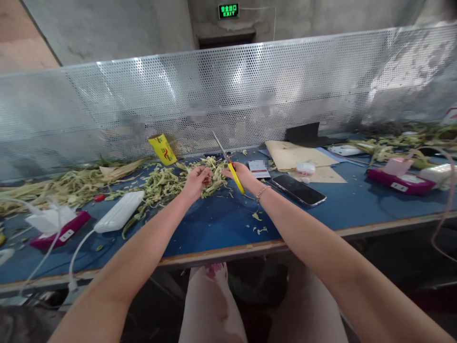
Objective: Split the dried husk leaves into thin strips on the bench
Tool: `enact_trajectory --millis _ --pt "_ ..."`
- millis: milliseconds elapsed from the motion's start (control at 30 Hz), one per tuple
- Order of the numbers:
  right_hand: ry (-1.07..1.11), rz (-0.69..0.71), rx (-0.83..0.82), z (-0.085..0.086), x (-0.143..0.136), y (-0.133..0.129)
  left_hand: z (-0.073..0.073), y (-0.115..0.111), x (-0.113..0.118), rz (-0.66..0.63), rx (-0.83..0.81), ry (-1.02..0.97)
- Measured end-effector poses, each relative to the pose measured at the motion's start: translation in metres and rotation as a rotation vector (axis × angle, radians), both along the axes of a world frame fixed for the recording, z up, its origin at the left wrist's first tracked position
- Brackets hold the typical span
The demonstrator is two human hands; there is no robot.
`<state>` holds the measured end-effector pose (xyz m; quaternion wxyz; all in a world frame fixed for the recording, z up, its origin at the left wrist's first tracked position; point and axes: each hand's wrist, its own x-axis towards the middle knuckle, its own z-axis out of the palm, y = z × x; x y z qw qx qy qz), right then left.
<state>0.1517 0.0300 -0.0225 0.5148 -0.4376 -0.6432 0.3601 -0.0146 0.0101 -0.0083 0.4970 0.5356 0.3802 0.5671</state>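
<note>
Over the blue tabletop [221, 224], my right hand [243, 175] is closed round a pair of scissors [236, 180]. They have yellow handles, and the metal blades point up and away from me. My left hand [197, 183] is closed in a pinch just to the left; what its fingertips hold, if anything, is too small to make out. A heap of pale green, curled dried plant pieces [162, 183] lies beside and behind my left hand. More of these pieces [217, 178] lie between the two hands.
Right of my hands lie a phone [299, 189], a small card [258, 168] and brown paper [293, 155]. On the left are a yellow roll [163, 149], a white power strip [119, 212] and a purple-based device [66, 231]. A perforated metal screen [228, 95] closes the back.
</note>
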Motion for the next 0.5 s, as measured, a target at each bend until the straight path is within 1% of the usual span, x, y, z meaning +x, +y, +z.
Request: enact_trajectory --millis 133,200,333,500 --pt "0.024 0.010 0.034 0.000 -0.006 -0.003 -0.006 -0.001 0.007 -0.108 -0.025 0.079" --pt "0.054 0.017 0.060 0.001 -0.006 -0.006 -0.009 -0.001 0.009 -0.136 -0.031 0.111" --pt "0.079 0.040 0.075 0.004 -0.005 -0.010 -0.009 -0.002 0.011 -0.158 -0.061 0.137" --pt "0.001 0.091 0.143 0.004 -0.005 -0.009 -0.004 -0.005 0.015 -0.128 -0.118 0.032"
